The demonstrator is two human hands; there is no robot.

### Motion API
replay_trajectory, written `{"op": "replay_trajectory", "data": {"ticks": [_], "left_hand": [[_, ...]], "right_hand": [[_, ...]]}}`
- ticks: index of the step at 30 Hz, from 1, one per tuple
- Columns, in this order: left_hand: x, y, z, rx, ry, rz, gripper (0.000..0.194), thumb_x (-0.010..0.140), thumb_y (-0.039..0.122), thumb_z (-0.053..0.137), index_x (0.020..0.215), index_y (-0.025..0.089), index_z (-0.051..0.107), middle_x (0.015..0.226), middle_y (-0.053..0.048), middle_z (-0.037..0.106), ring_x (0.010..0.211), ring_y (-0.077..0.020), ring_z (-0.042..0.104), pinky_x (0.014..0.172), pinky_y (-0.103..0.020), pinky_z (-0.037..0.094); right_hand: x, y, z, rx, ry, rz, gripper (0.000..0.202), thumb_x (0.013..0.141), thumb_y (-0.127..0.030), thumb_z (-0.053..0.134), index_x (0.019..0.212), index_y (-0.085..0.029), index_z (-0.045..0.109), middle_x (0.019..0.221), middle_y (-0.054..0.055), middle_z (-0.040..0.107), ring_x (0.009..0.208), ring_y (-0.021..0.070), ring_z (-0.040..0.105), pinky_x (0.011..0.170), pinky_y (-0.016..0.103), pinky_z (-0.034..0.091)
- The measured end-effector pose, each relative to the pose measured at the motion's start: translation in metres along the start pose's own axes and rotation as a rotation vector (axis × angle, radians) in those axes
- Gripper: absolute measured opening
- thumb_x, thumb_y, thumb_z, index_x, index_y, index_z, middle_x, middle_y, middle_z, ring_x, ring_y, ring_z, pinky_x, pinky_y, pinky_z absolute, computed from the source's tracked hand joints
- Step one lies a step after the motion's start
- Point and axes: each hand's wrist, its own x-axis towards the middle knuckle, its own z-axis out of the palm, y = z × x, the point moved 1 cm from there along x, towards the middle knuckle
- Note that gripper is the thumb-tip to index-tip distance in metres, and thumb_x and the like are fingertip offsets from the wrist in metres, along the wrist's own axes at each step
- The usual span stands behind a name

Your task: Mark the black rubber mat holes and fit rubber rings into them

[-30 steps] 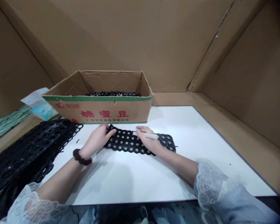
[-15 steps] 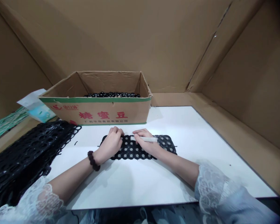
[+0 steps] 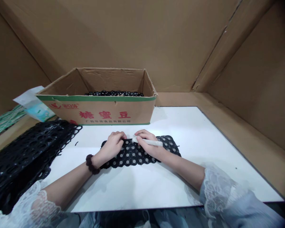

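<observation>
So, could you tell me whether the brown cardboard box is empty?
No, the brown cardboard box holds black perforated pieces visible above its front wall.

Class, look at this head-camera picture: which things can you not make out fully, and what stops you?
1. Black mat, head view: its middle is covered by both hands.
2. Tip of the white tool: hidden by the right hand and its fingers.
3. Black pieces in the box: the front wall hides all but their top.
4. Black pile: cut off by the left edge.
5. Small print on the box: too small to read.

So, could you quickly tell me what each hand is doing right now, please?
Left hand: pressing on the black perforated strip.
Right hand: closed on a white tool.
</observation>
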Motion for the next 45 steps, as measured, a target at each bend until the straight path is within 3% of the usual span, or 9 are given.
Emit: {"op": "replay_trajectory", "data": {"ticks": [3, 7, 14, 22, 31, 37, 41, 45], "left_hand": [[0.000, 0.002, -0.003, -0.172, -0.011, -0.028, 0.019, 0.072, 0.015, 0.029, 0.077, 0.019, 0.047, 0.075, 0.000, 0.052, 0.075, -0.0177, 0.049, 0.072, -0.030, 0.039], [0.002, 0.003, -0.006, -0.443, -0.024, -0.077, 0.020, 0.066, 0.017, 0.033, 0.078, 0.018, 0.049, 0.078, -0.001, 0.054, 0.081, -0.0181, 0.049, 0.076, -0.029, 0.038], [0.005, 0.001, -0.007, -0.593, 0.002, -0.104, 0.015, 0.072, 0.023, 0.039, 0.074, 0.017, 0.053, 0.075, 0.001, 0.053, 0.078, -0.0159, 0.048, 0.073, -0.026, 0.037], [0.006, 0.006, -0.009, -0.530, -0.050, -0.100, 0.015, 0.068, 0.023, 0.041, 0.078, 0.017, 0.050, 0.072, 0.001, 0.051, 0.072, -0.0161, 0.047, 0.070, -0.027, 0.038], [0.005, 0.004, -0.011, -0.362, -0.044, 0.013, 0.020, 0.077, 0.022, 0.037, 0.085, 0.017, 0.054, 0.089, -0.002, 0.059, 0.090, -0.0191, 0.052, 0.085, -0.028, 0.036], [0.006, 0.004, -0.014, -0.169, -0.082, 0.090, 0.025, 0.082, 0.039, 0.043, 0.075, 0.017, 0.053, 0.073, 0.000, 0.056, 0.072, -0.0166, 0.051, 0.069, -0.025, 0.038], [0.002, 0.007, -0.012, -0.135, -0.120, 0.123, 0.027, 0.084, 0.039, 0.041, 0.073, 0.017, 0.051, 0.070, 0.002, 0.054, 0.067, -0.0141, 0.048, 0.064, -0.023, 0.036], [-0.005, 0.016, -0.008, -0.010, -0.076, 0.162, 0.027, 0.087, 0.036, 0.036, 0.069, 0.018, 0.045, 0.063, 0.002, 0.048, 0.061, -0.0125, 0.044, 0.059, -0.023, 0.032]], "right_hand": [[-0.001, -0.003, -0.001, 0.040, -0.027, 0.028, 0.033, 0.086, -0.026, 0.042, 0.058, -0.019, 0.057, 0.082, 0.003, 0.063, 0.086, 0.0156, 0.057, 0.083, 0.030, 0.042], [0.000, -0.004, 0.000, 0.087, -0.055, 0.042, 0.036, 0.087, -0.028, 0.041, 0.056, -0.018, 0.056, 0.081, 0.003, 0.062, 0.083, 0.0153, 0.056, 0.081, 0.030, 0.042], [0.002, -0.003, 0.000, 0.055, -0.098, 0.055, 0.039, 0.090, -0.029, 0.037, 0.056, -0.020, 0.054, 0.065, 0.001, 0.060, 0.081, 0.0166, 0.051, 0.079, 0.031, 0.039], [0.002, -0.008, -0.001, 0.027, -0.021, 0.043, 0.041, 0.089, -0.027, 0.037, 0.049, -0.021, 0.048, 0.058, 0.001, 0.054, 0.075, 0.0165, 0.047, 0.076, 0.032, 0.039], [0.001, -0.004, -0.005, 0.044, 0.058, 0.042, 0.039, 0.088, -0.025, 0.037, 0.050, -0.021, 0.044, 0.060, 0.000, 0.052, 0.076, 0.0164, 0.046, 0.076, 0.031, 0.038], [0.001, -0.003, -0.003, 0.008, 0.044, 0.020, 0.039, 0.090, -0.025, 0.034, 0.052, -0.021, 0.044, 0.062, 0.001, 0.052, 0.077, 0.0167, 0.044, 0.076, 0.032, 0.037], [0.002, -0.001, 0.002, -0.062, -0.009, 0.024, 0.038, 0.090, -0.028, 0.033, 0.055, -0.021, 0.042, 0.062, 0.001, 0.050, 0.078, 0.0177, 0.042, 0.076, 0.033, 0.036], [0.003, -0.003, 0.006, -0.201, -0.057, -0.005, 0.033, 0.089, -0.029, 0.038, 0.057, -0.021, 0.036, 0.064, 0.001, 0.046, 0.077, 0.0182, 0.039, 0.075, 0.034, 0.034]]}}
